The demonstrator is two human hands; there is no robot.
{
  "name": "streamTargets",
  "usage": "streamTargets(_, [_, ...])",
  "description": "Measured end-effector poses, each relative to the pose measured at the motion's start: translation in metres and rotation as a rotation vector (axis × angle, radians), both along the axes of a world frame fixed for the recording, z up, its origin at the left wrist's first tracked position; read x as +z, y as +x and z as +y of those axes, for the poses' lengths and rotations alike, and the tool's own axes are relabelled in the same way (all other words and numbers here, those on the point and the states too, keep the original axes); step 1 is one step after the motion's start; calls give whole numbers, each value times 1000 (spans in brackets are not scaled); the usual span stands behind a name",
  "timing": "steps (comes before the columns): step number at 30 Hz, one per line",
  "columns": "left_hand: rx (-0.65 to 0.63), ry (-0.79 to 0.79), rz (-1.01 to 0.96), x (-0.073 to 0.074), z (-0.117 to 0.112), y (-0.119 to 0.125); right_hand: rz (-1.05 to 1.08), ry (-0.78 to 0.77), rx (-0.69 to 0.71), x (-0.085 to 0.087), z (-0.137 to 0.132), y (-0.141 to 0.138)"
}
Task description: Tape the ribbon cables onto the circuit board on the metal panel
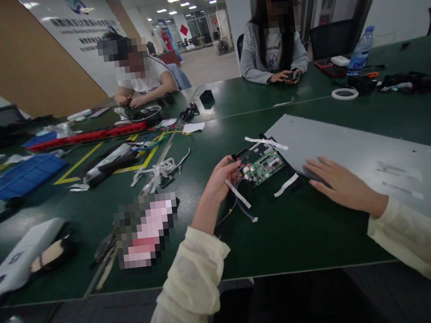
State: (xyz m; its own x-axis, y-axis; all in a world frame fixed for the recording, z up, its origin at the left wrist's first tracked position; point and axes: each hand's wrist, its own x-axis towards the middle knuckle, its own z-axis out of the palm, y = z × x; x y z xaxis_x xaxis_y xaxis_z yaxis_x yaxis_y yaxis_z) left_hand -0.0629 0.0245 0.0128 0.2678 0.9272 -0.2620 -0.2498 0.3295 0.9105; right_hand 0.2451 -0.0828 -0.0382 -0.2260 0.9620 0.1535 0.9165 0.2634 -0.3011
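Observation:
In the head view my left hand (223, 177) pinches the left end of a green circuit board (263, 168) set in a black frame. Strips of white tape (266, 143) cling around the board, and a thin grey cable (243, 206) with a small white plug hangs beside it. My right hand (338, 184) lies with fingers stretched over the left edge of a large grey panel (358, 150). Something dark shows under those fingers; its kind is unclear. The board sits against the panel's left side.
Left of my arm lie a pixelated phone (151, 231), crumpled white tape strips (159, 174), a white device (22, 256) and a blue tray (20, 176). Behind the panel are a white tape roll (345, 94) and a water bottle (360, 51). Two people sit across the green table (257, 250).

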Motion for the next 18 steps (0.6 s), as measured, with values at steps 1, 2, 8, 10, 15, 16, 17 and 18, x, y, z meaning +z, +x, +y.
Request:
streamTargets(1, [5,1,0,0,0,0,100,-19,15,6,-4,-5])
streamTargets(2, [9,2,1,0,0,0,213,-30,10,13,-7,-9])
streamTargets(8, [-17,14,13,0,-1,0,276,22,-10,61,-6,-32])
streamTargets(10, [-22,19,14,0,-1,1,143,25,21,71,-1,-42])
streamTargets(15, [-22,8,11,1,-2,0,-3,26,53,76,8,-60])
streamTargets(16, [-25,5,10,1,-2,0,-7,34,64,75,9,-61])
streamTargets(17, [-30,2,9,1,-2,0,-3,38,77,75,9,-61])
streamTargets(18, [-35,0,9,1,-1,0,7,37,92,75,9,-61])
